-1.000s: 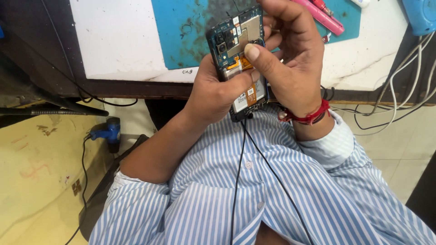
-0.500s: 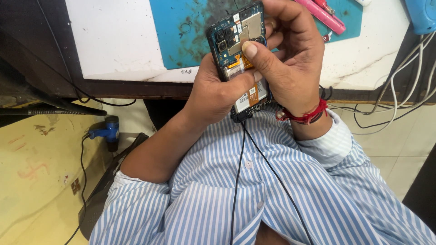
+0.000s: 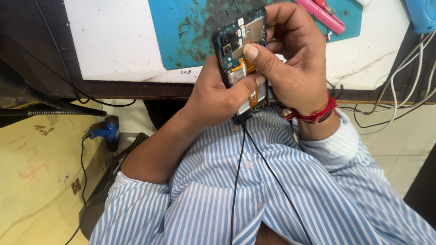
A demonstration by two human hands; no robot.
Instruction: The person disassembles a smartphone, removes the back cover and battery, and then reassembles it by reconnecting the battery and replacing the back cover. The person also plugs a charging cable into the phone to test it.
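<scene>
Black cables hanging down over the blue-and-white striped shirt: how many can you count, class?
2. One black cable drops almost straight down from the opened phone; the other black cable slants toward the right. Their upper ends are hidden under the hands.

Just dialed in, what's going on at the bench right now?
A person in a striped shirt holds an opened phone, back cover off and circuit board showing, close to the chest above the bench edge. The left hand cradles it from below, thumb across its lower half. The right hand grips the top edge, its thumb pressing on the orange flex strip near the middle. A black cable hangs from the phone's bottom end. On the bench behind lie a stained blue mat and a pink tool.
</scene>
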